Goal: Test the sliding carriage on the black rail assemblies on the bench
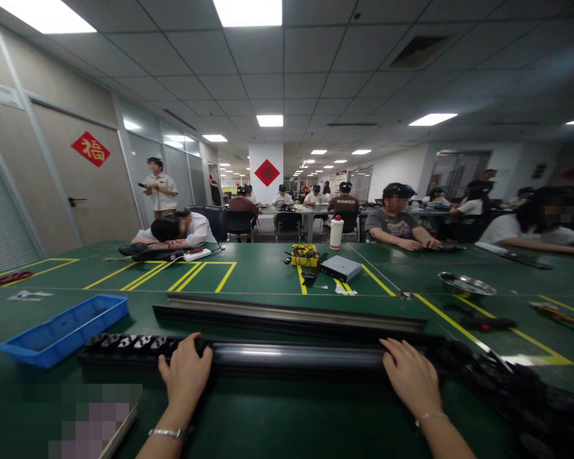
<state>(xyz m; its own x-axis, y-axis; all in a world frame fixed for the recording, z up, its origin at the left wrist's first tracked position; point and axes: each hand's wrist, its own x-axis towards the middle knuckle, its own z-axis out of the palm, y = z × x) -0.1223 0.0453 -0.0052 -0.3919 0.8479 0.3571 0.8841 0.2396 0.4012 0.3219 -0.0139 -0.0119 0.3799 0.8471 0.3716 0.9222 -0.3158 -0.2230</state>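
A long glossy black bar (pixel 296 356) with a rounded top lies across the table in front of me. My left hand (pixel 185 370) grips it left of the middle, beside a row of black slotted pieces (pixel 134 344) with shiny faces. Toward its other end, my right hand (pixel 411 373) has its fingers curled over the bar; the thumb is hidden. Just beyond lies a second long piece, a dark channel (pixel 291 315) with a pale metal strip along it. A heap of dark parts (pixel 516 395), blurred and hard to make out, sits at right.
Left of the bar is a blue tray (pixel 67 328). Farther back are a yellow object with cables (pixel 305 255), a grey box (pixel 340 268), a white bottle (pixel 336 233) and a metal bowl (pixel 466 285). Yellow tape marks the green table (pixel 268 277). Several people sit across it.
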